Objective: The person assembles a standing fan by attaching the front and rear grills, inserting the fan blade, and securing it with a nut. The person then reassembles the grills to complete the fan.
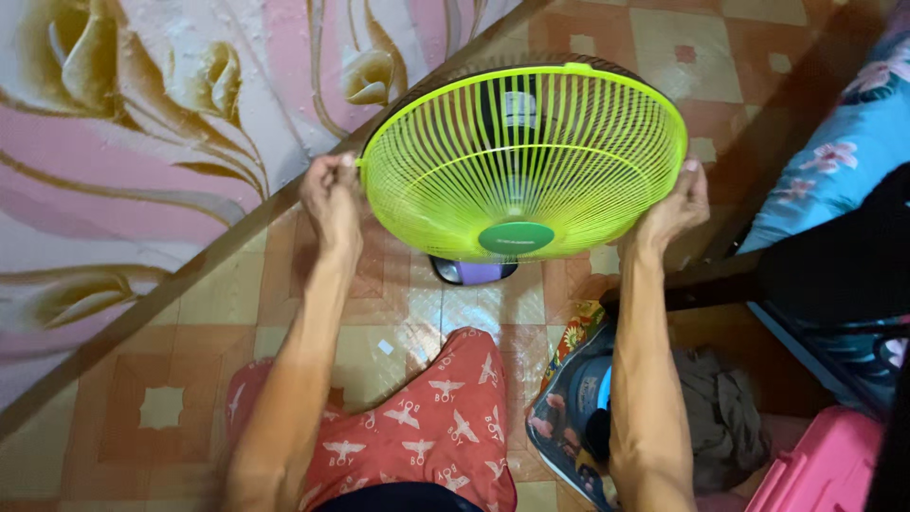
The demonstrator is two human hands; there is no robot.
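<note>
Both hands clamp the lime-green fan grille (523, 161) by its rim, left hand (332, 194) and right hand (675, 204) on opposite sides, above the fan's purple base (474, 273). Probably light, springy, thin-wired: the rim is safest.

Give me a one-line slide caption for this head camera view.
Both hands, left hand and right hand, grip opposite rim edges of a lime-green fan guard above a tiled floor.
</note>
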